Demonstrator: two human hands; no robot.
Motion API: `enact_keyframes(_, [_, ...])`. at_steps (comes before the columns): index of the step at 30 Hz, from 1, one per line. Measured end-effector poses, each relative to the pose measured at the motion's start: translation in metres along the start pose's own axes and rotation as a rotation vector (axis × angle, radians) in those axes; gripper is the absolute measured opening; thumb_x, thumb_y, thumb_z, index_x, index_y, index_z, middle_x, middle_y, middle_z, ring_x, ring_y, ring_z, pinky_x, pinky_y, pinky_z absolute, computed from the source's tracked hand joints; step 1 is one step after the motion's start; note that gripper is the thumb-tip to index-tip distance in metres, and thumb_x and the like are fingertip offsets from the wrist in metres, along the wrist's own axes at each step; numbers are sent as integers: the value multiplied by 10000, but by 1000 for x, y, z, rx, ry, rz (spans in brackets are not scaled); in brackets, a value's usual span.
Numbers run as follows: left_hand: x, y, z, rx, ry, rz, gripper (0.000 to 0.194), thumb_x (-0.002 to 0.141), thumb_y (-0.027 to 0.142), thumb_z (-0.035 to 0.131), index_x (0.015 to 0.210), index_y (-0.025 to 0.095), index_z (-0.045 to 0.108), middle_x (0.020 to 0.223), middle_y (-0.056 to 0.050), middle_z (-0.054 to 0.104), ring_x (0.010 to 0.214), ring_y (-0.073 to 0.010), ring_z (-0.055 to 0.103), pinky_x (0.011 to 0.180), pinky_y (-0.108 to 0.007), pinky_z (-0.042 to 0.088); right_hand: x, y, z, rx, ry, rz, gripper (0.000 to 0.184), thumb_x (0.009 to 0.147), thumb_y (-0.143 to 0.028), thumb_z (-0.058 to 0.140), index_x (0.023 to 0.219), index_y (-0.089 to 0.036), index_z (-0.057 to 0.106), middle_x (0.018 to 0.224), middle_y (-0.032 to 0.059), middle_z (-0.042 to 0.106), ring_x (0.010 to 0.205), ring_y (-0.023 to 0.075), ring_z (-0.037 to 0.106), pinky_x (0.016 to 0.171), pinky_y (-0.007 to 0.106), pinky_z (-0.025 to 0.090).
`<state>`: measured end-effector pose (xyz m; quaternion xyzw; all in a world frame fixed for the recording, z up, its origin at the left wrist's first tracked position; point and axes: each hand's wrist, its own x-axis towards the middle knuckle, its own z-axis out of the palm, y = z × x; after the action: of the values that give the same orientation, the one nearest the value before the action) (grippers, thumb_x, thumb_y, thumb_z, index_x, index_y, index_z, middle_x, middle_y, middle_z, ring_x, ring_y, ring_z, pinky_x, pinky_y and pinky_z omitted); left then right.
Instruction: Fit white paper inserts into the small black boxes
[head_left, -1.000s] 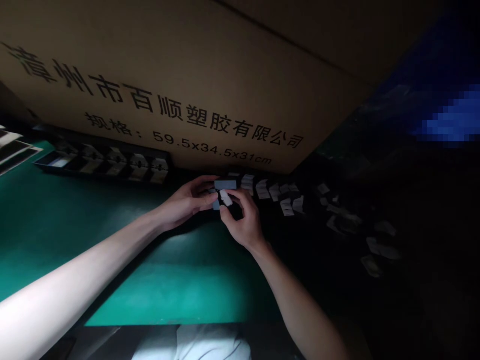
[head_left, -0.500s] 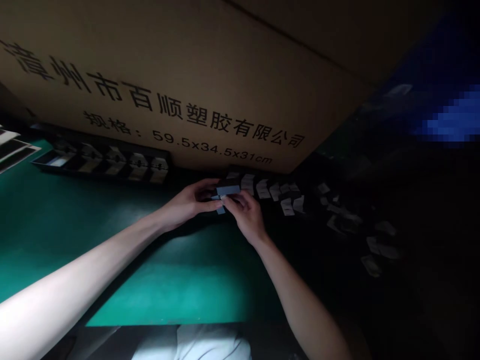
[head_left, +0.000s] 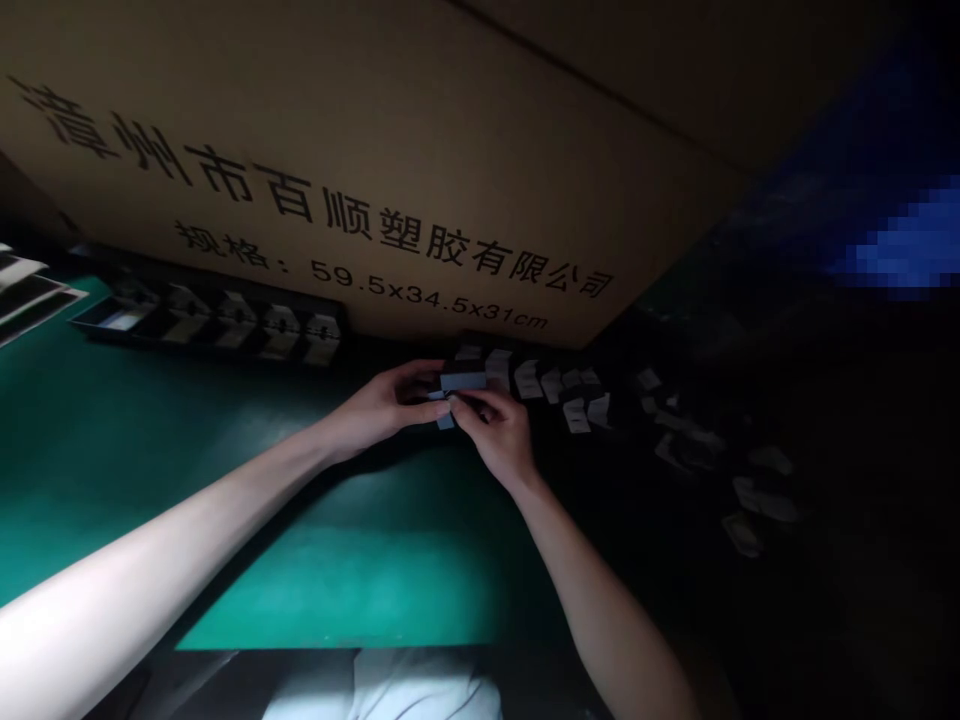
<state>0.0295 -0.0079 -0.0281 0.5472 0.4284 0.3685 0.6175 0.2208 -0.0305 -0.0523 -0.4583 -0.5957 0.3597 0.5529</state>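
Between my hands, above the far part of the green tabletop, is a small dark block-like piece with pale blue-grey faces [head_left: 463, 381]; its exact kind is not clear in the dim light. My left hand [head_left: 379, 408] is closed around its left side, thumb stretched along the near side. From the right, my right hand [head_left: 496, 432] pinches at the near side of the same piece, thumb and fingertips close to my left thumb. Whatever lies under the right fingertips is hidden. Several small light folded pieces [head_left: 576, 415] lie just beyond and right of my right hand.
A large printed cardboard box [head_left: 405, 130] stands across the back of the green tabletop [head_left: 345, 570]. Against it at the left is a long dark tray [head_left: 169, 345] with several small pieces in a row. More pale pieces [head_left: 761, 497] lie scattered in shadow at the right.
The whole view has shifted slightly, with hands and piece appearing a little further right. Both hands keep the same grip, and the right fingers have barely moved on the piece.
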Motion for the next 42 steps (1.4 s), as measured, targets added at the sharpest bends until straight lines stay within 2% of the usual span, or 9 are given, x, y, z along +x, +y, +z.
enact_keyframes(6, [-2,2,-1,37,-46,-2,770,733,493,897,1399,217,627,1389,-134,712,1333,-355,636,1117,-499,533,-1,6,-2,49,-70,32,165,841,-370,775,919,-226,790,954,42,743,841,176,707,771,316,605])
enact_keyframes(16, [0,0,0,7,-59,17,776,730,474,903,1404,206,628,1372,-135,724,1331,-350,639,1119,-499,526,1,0,-7,92,-131,93,196,837,-393,794,957,-238,786,991,36,768,918,197,723,835,333,603])
enact_keyframes(19, [0,2,-1,5,-71,18,732,723,484,908,1365,214,684,1325,-123,754,1297,-354,664,1108,-496,534,0,-1,-8,100,-151,134,233,831,-412,808,980,-235,782,1002,39,768,927,199,723,846,333,602])
enact_keyframes(22, [0,1,-2,-2,-97,-12,627,727,527,898,1250,206,768,1207,-109,801,1229,-357,703,1104,-495,536,-1,-1,-7,118,-95,163,272,792,-455,842,903,-227,745,942,33,757,905,201,721,811,322,608])
enact_keyframes(25, [3,-3,-4,-50,-38,-51,588,708,541,914,1174,204,789,1148,-99,813,1172,-327,729,1087,-462,555,0,-1,-7,145,-68,123,305,809,-515,816,835,-230,711,914,30,738,887,191,715,794,311,611])
enact_keyframes(30, [6,-5,-2,-288,94,-127,517,673,461,965,1083,213,772,1101,-78,809,1107,-254,751,1044,-391,597,2,1,-9,102,-138,31,299,895,-521,734,1026,-254,764,1147,52,740,1006,194,717,842,316,632])
enact_keyframes(34, [5,-1,0,-324,91,-143,446,708,415,953,1049,195,767,1097,-80,805,1107,-242,750,1051,-380,597,-1,-2,-10,-37,-121,-156,164,960,-361,693,1055,-258,778,1116,55,755,1039,190,723,845,302,630])
enact_keyframes(37, [3,2,0,-326,89,-161,422,724,405,941,1042,188,769,1097,-80,806,1123,-245,742,1057,-377,592,-3,-5,-9,-176,-93,-298,168,1004,-278,632,1089,-258,775,1091,58,774,1029,191,730,892,333,625])
enact_keyframes(42, [3,4,1,-308,108,-170,463,711,309,934,1120,200,746,1111,-70,797,1157,-258,734,1102,-427,566,-5,-5,-8,-253,-75,-338,199,1028,-290,590,1123,-258,762,1106,69,778,1034,202,736,885,350,635])
